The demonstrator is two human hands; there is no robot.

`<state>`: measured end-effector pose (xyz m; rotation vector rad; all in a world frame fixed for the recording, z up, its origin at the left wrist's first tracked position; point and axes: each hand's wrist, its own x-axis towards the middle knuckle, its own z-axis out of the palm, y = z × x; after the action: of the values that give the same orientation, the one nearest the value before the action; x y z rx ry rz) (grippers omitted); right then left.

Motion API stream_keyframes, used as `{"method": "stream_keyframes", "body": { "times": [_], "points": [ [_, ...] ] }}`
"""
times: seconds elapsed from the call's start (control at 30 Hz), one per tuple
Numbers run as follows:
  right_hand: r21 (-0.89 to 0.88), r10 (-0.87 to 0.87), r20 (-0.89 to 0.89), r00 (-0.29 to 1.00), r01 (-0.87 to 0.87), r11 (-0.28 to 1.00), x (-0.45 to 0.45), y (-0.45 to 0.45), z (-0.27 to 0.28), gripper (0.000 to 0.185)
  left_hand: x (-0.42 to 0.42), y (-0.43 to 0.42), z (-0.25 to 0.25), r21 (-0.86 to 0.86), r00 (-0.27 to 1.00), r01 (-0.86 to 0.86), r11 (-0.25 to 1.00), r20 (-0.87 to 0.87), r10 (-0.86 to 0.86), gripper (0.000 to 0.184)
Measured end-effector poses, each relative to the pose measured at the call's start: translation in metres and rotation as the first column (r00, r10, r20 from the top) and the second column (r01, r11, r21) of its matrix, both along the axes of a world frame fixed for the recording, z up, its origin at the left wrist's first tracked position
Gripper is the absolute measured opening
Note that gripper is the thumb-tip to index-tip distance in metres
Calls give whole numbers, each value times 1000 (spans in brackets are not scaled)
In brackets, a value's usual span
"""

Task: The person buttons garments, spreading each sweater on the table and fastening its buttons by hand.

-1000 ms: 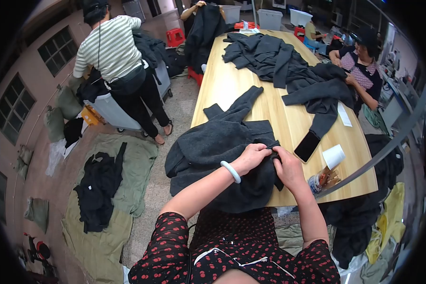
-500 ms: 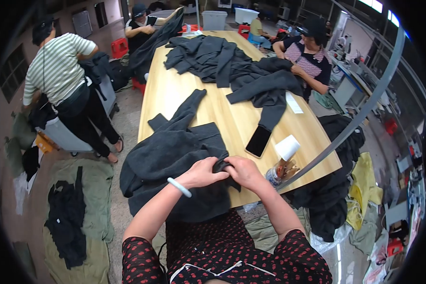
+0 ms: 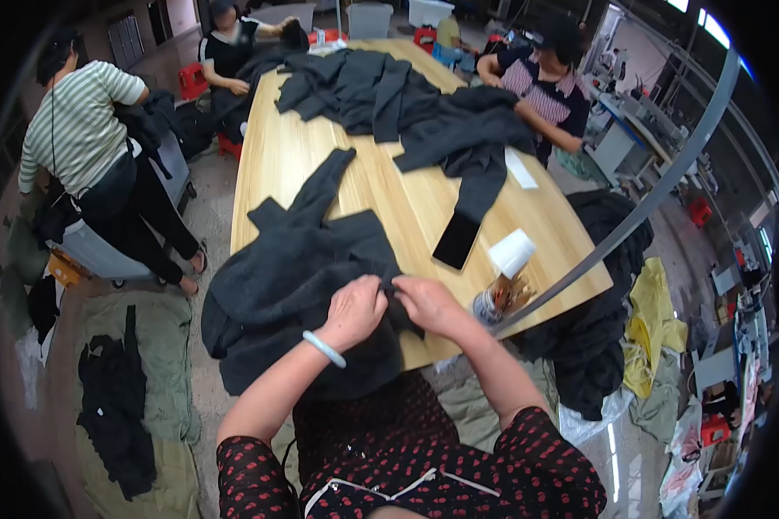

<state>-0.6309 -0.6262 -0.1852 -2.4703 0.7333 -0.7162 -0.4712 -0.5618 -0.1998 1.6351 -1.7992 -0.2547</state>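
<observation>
A dark long-sleeved garment (image 3: 294, 259) lies spread over the near left part of the wooden table (image 3: 415, 199), its lower edge hanging toward me. My left hand (image 3: 357, 309), with a pale bangle on the wrist, is closed on the garment's fabric near its right side. Just to the right, my right hand (image 3: 426, 304) pinches the same fabric between thumb and fingers. A small gap separates the two hands. The exact bit of cloth in the fingertips is partly hidden.
A phone (image 3: 456, 240), a white cup (image 3: 511, 252) and a jar of tools (image 3: 493, 303) stand right of my hands, beside a slanting metal pole (image 3: 649, 203). More dark garments (image 3: 363, 95) cover the far table. Several people work around it.
My hands have drawn slightly apart, and the bunched cloth between them is flatter. The whole view has shifted a little. The person at far left back has lowered the dark cloth they held up.
</observation>
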Motion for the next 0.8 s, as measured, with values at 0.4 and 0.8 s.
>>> {"method": "stream_keyframes", "body": {
  "times": [0.4, 0.8],
  "points": [
    [464, -56, 28, 998, 37, 885, -4, 0, 24, 20, 21, 2, 23, -9, 953, 255, 967, -166, -253, 14],
    [835, -219, 478, 851, -363, 413, 3, -11, -6, 22, 24, -4, 27, -58, 953, 212, 975, -208, -220, 19]
  ]
}}
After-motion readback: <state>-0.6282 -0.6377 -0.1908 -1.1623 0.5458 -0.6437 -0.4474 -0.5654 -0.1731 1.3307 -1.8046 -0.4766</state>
